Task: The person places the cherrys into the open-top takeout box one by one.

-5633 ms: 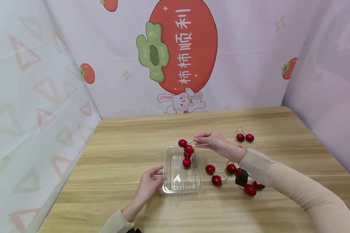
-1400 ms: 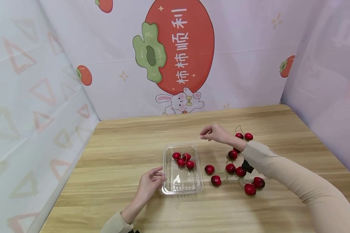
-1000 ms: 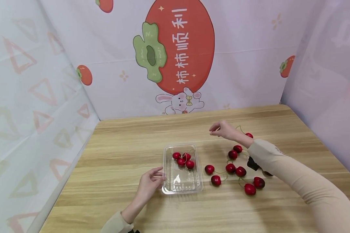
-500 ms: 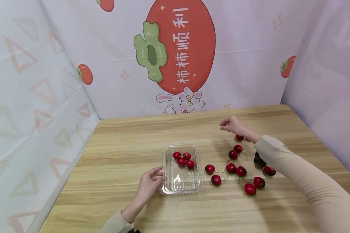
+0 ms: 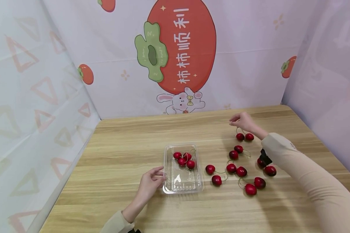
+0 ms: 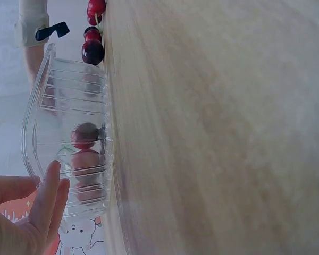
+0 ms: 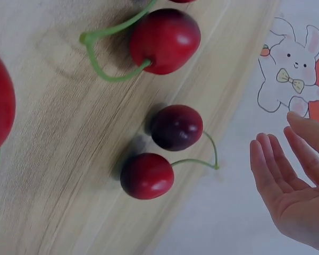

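- Wooden table [image 5: 128,139], head view: right hand [image 5: 242,121] hovers loose-fingered above the paired cherries [image 5: 244,137]; a careless pinch at the thin stems might roll them.
- Left wrist: left hand [image 6: 26,212], fingers straight, steadies the clear tray [image 6: 69,133]; pushing could slide it.
- Right wrist: fingers [image 7: 271,170] apart, empty, near the joined stems [image 7: 202,159].

A clear plastic tray [image 6: 69,79] stands on the wooden table [image 6: 218,127]. The left hand [image 6: 21,212] rests straight fingers [image 6: 47,194] against the tray's near rim. Red cherries [image 6: 85,135] show blurred through the tray's wall. Beyond the tray's far end, more cherries [image 6: 93,50] lie on the table, near a beige sleeve [image 6: 32,21].
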A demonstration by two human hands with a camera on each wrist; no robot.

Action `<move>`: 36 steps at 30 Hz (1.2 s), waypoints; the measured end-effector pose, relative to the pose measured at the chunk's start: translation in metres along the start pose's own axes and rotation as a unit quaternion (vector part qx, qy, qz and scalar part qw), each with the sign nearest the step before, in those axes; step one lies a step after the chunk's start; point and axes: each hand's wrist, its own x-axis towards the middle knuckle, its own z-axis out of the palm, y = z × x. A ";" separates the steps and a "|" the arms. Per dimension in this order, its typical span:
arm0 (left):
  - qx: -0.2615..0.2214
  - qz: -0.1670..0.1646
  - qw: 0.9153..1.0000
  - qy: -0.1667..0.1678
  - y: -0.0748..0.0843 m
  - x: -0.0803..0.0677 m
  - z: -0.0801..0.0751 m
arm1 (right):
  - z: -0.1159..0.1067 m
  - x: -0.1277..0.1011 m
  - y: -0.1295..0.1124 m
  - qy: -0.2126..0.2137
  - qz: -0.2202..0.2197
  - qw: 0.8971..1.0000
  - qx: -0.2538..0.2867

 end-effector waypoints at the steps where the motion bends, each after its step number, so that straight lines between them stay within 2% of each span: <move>1: 0.000 -0.001 1.000 0.000 0.000 0.000 0.000 | -0.001 0.000 0.001 0.002 0.003 1.000 -0.002; 19: -0.001 -0.003 1.000 -0.003 -0.001 0.000 0.000 | -0.018 -0.003 0.024 0.010 0.018 0.999 -0.041; 26: -0.002 -0.002 1.000 -0.002 0.000 0.000 0.000 | -0.020 -0.007 0.029 -0.005 0.039 0.998 -0.040; 36: 0.001 -0.001 1.000 -0.003 0.000 0.000 0.000 | -0.019 -0.010 0.037 -0.026 0.043 0.998 -0.043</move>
